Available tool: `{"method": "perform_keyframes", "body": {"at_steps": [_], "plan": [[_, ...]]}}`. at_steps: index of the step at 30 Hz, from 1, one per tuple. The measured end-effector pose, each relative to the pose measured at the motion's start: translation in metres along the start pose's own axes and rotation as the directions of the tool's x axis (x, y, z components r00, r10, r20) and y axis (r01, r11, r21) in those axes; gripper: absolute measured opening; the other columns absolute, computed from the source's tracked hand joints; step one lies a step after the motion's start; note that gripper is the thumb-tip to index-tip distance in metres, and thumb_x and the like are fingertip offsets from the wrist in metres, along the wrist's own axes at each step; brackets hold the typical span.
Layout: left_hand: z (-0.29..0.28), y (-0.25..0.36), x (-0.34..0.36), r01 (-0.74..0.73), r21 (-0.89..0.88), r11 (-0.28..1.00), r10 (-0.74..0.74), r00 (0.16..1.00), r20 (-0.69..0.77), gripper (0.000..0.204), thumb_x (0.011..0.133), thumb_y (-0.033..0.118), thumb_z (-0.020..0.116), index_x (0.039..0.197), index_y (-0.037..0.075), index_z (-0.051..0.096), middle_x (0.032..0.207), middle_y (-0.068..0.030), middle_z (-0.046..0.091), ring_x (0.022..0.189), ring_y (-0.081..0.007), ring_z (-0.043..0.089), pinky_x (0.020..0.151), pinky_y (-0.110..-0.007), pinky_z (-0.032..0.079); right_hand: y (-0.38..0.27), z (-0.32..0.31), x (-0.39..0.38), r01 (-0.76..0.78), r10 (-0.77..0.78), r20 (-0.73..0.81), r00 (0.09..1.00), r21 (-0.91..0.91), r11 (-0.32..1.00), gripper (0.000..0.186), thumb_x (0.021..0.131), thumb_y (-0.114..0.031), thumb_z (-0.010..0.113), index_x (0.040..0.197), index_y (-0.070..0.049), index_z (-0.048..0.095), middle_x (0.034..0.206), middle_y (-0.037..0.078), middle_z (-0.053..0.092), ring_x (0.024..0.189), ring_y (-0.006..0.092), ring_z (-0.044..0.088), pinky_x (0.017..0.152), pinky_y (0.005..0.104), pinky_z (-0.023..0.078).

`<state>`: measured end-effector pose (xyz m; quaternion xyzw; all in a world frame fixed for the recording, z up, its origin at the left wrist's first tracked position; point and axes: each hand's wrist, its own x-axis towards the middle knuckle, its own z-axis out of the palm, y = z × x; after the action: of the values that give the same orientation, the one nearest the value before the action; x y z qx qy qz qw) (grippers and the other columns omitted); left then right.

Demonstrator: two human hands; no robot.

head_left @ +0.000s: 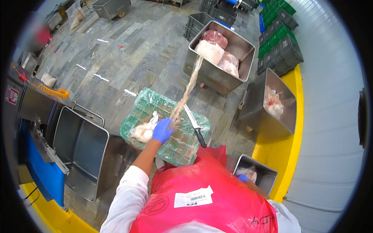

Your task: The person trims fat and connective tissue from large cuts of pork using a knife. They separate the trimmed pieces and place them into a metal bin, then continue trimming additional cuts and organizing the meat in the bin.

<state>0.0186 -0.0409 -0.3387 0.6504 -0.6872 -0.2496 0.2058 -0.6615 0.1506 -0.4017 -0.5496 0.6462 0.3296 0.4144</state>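
Note:
My left hand [162, 130], in a blue glove, rests on an upturned green crate [149, 101] wrapped in clear film. Its fingers look stretched out and lie flat. Against its thumb side sits a pale, whitish clump [143, 131]. By its fingertips ends a long, twisted tan strip [189, 87], which runs up to the rim of a metal bin. A knife [194, 126] with a black handle lies on the crate, right of the strip. My right hand [243, 178], also blue-gloved, reaches into a small metal bin beside pale pink pieces [250, 172]; my apron and the bin hide its fingers.
Large raw meat pieces [213, 46] fill part of a metal bin [217, 79] ahead. Another metal bin [268, 120] at right holds pale trimmings [273, 103]. A deep metal tub [81, 151] stands left. Stacked crates [279, 50] line the wall; a yellow kerb [289, 116] runs below.

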Motion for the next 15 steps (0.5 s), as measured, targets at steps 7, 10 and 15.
{"method": "perform_keyframes", "body": {"at_steps": [7,10,15], "plan": [[-0.029,0.03,-0.064,0.268,-0.126,0.955,-0.294,0.814,-0.501,0.038,0.097,0.012,0.07,0.132,-0.002,0.065,0.125,-0.0198,0.07,0.114,-0.0304,0.068,0.1,-0.041,0.052,-0.045,-0.129,0.067,0.157,-0.121,-0.28,0.952,0.107,0.982,0.058,0.099,-0.05,0.051,0.118,-0.001,0.073,0.12,0.028,0.071,0.115,0.0453,0.067,0.103,0.0491,0.052],[-0.02,0.054,-0.099,0.486,-0.084,0.87,-0.475,0.779,-0.409,0.032,0.096,0.012,0.072,0.125,-0.001,0.069,0.119,-0.0162,0.073,0.102,-0.0265,0.07,0.089,-0.038,0.056,-0.142,-0.2,0.073,0.417,-0.282,-0.373,0.884,0.357,0.836,0.049,0.099,-0.043,0.058,0.118,0.0,0.073,0.119,0.024,0.074,0.113,0.0386,0.071,0.1,0.0433,0.053],[0.011,0.186,-0.019,-0.017,0.029,0.999,0.016,1.0,0.012,0.033,0.093,0.02,0.072,0.126,0.015,0.073,0.14,-0.0182,0.06,0.097,-0.0396,0.068,0.09,-0.049,0.055,-0.197,-0.243,0.102,0.525,-0.383,-0.364,0.849,0.504,0.686,0.045,0.098,-0.04,0.063,0.117,-0.001,0.074,0.114,0.019,0.076,0.104,0.0309,0.073,0.094,0.0389,0.055]]}}
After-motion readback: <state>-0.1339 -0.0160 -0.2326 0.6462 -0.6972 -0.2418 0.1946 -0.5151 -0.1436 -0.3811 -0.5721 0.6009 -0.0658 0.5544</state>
